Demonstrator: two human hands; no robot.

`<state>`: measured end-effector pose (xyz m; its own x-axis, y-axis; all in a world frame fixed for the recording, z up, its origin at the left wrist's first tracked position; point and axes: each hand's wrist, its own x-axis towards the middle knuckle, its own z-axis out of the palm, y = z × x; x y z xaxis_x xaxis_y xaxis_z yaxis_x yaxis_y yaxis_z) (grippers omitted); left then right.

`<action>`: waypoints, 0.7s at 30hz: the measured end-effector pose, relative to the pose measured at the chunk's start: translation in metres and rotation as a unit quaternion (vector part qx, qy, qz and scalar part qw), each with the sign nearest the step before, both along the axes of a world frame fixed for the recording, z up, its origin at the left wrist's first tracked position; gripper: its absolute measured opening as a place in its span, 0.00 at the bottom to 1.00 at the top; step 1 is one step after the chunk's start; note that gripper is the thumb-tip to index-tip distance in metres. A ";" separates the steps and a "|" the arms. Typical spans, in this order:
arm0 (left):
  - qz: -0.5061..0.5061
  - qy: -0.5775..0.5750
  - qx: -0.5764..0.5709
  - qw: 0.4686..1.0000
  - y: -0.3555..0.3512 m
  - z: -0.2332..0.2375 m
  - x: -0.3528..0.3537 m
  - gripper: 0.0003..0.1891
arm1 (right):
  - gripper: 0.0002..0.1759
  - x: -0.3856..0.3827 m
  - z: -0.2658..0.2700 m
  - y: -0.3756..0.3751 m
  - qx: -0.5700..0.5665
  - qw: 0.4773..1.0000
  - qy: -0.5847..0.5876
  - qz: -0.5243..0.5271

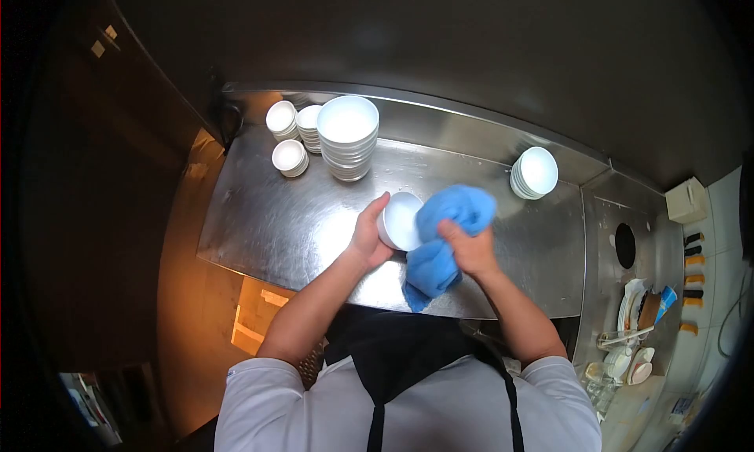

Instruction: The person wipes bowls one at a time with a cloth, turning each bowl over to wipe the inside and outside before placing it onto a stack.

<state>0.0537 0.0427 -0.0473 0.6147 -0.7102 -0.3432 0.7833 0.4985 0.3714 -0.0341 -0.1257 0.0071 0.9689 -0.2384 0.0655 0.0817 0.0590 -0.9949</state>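
In the middle of the head view, my left hand [371, 232] grips a white bowl [400, 221] by its left side, tilted above the steel counter [259, 224]. My right hand [471, 249] is closed on a bunched blue cloth [455, 212], which is slightly blurred. The cloth overlaps the bowl's right edge, and part of it hangs down toward the counter's front edge. Behind my left hand stands a tall stack of white bowls [347, 138]. A shorter stack of white bowls [536, 172] is at the back right.
Small white cups [290, 157] stand in several stacks at the back left. To the right, a steel section with a round dark hole [625, 245] adjoins the counter. Used dishes [631, 307] lie there, and knives with yellow handles [694, 279] line the right wall.
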 end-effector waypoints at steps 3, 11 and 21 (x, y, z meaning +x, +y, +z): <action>-0.098 0.023 -0.008 0.995 0.009 0.010 0.006 0.34 | 0.23 -0.002 -0.004 -0.018 -0.148 0.983 -0.110 0.011; -0.104 -0.134 0.148 0.974 -0.007 0.043 -0.002 0.21 | 0.28 0.016 -0.020 -0.017 -0.543 0.772 -0.250 0.214; 0.026 -0.219 0.246 0.944 -0.007 0.008 -0.010 0.21 | 0.23 -0.004 -0.025 0.030 -0.156 0.977 0.079 0.120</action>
